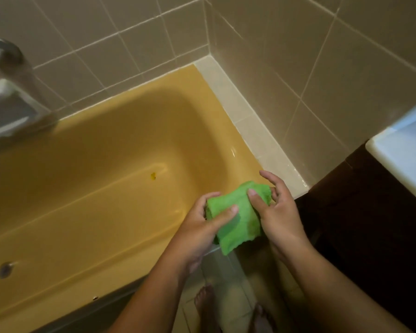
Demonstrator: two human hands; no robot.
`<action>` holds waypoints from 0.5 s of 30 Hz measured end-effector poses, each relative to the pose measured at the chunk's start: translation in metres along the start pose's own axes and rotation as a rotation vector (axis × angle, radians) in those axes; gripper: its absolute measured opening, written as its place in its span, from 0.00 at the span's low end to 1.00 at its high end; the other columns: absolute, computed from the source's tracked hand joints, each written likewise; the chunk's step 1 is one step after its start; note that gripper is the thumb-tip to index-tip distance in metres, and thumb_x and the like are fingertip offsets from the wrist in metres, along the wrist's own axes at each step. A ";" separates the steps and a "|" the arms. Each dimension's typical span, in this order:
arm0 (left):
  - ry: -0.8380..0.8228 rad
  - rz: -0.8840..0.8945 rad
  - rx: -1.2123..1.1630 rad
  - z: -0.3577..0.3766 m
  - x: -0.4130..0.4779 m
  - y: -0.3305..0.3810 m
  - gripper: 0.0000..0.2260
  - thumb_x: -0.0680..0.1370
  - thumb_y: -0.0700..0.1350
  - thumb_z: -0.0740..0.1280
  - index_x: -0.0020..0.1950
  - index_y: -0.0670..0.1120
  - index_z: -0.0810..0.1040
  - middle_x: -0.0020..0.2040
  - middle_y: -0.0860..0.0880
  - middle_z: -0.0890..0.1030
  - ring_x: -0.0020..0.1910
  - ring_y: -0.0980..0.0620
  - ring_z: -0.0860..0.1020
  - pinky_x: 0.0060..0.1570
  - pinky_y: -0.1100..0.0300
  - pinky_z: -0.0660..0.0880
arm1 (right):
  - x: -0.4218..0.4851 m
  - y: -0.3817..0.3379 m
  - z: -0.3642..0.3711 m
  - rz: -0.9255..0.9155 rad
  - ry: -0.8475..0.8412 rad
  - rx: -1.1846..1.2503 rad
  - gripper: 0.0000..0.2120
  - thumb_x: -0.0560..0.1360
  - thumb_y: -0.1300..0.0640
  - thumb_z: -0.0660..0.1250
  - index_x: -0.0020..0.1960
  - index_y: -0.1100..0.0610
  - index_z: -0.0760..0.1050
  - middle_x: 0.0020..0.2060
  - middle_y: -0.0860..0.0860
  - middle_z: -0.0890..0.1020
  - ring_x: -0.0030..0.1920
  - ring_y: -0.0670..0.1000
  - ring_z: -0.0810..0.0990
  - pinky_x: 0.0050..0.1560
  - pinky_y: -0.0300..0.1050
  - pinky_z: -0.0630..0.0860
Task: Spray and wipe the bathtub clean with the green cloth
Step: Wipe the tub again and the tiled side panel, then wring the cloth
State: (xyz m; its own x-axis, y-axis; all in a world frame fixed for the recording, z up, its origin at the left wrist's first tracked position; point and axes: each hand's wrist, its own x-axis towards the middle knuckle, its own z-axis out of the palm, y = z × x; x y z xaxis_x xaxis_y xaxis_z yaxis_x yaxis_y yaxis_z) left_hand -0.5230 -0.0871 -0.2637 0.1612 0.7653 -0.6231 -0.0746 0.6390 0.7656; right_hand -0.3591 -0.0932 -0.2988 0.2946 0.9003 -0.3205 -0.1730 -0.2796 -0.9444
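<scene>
Beige tiled walls (135,39) meet in a corner above the mustard-yellow enamel bathtub (94,152). You hold the crumpled bright green cloth (238,222) between both hands, over the tub's rim. Your left hand (202,227) grips its left end, fingers curled round it, thumb on top. Your right hand (281,212) pinches the other end with thumb and curled fingers, forefinger lifted free. Beyond your left fingertips, a small dark spot (153,175) marks the tub floor.

glossy bathtub (106,152), soft cloth (235,212), seemingly glazed tiles (322,56)
</scene>
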 end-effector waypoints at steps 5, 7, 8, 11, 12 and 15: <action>0.147 0.204 0.093 -0.014 0.024 0.006 0.17 0.79 0.39 0.74 0.64 0.55 0.77 0.59 0.49 0.84 0.52 0.55 0.86 0.47 0.55 0.84 | 0.016 -0.002 0.010 0.004 -0.021 -0.151 0.19 0.80 0.50 0.71 0.66 0.32 0.73 0.62 0.38 0.77 0.66 0.39 0.74 0.70 0.55 0.74; 0.169 0.276 0.116 -0.020 0.034 0.015 0.14 0.81 0.38 0.72 0.61 0.56 0.78 0.59 0.52 0.84 0.51 0.61 0.84 0.44 0.63 0.81 | 0.027 -0.003 0.017 0.021 -0.042 -0.230 0.18 0.80 0.47 0.70 0.68 0.34 0.74 0.60 0.39 0.79 0.60 0.43 0.80 0.64 0.54 0.79; 0.168 0.297 0.128 -0.025 0.040 0.020 0.14 0.81 0.38 0.71 0.59 0.56 0.78 0.58 0.54 0.83 0.50 0.64 0.84 0.43 0.67 0.79 | 0.033 -0.005 0.023 0.033 -0.061 -0.263 0.17 0.80 0.44 0.69 0.69 0.36 0.74 0.61 0.41 0.79 0.59 0.45 0.81 0.63 0.54 0.80; 0.172 0.307 0.110 -0.037 0.061 0.036 0.12 0.82 0.38 0.69 0.60 0.55 0.78 0.53 0.58 0.85 0.51 0.64 0.84 0.44 0.63 0.81 | 0.049 -0.012 0.045 0.082 -0.149 -0.251 0.12 0.83 0.40 0.62 0.62 0.38 0.79 0.58 0.42 0.83 0.56 0.44 0.84 0.60 0.55 0.82; 0.175 0.302 0.104 -0.042 0.068 0.042 0.12 0.83 0.39 0.68 0.62 0.54 0.78 0.55 0.57 0.85 0.53 0.60 0.84 0.48 0.58 0.83 | 0.054 -0.016 0.054 0.094 -0.169 -0.226 0.11 0.84 0.41 0.60 0.59 0.38 0.80 0.54 0.42 0.85 0.53 0.43 0.85 0.58 0.55 0.83; 0.179 0.278 0.104 -0.060 0.092 0.058 0.14 0.84 0.40 0.67 0.70 0.49 0.76 0.61 0.53 0.85 0.59 0.51 0.84 0.58 0.44 0.82 | 0.072 -0.023 0.084 0.109 -0.181 -0.209 0.11 0.85 0.43 0.59 0.57 0.43 0.80 0.48 0.41 0.86 0.49 0.44 0.86 0.56 0.56 0.83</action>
State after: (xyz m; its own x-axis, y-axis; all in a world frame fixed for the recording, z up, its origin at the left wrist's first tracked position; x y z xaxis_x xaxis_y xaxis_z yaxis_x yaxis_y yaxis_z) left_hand -0.5713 0.0244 -0.2862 -0.0271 0.9164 -0.3993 0.0110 0.3997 0.9166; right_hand -0.4126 0.0060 -0.2945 0.1089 0.9006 -0.4207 0.0088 -0.4241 -0.9056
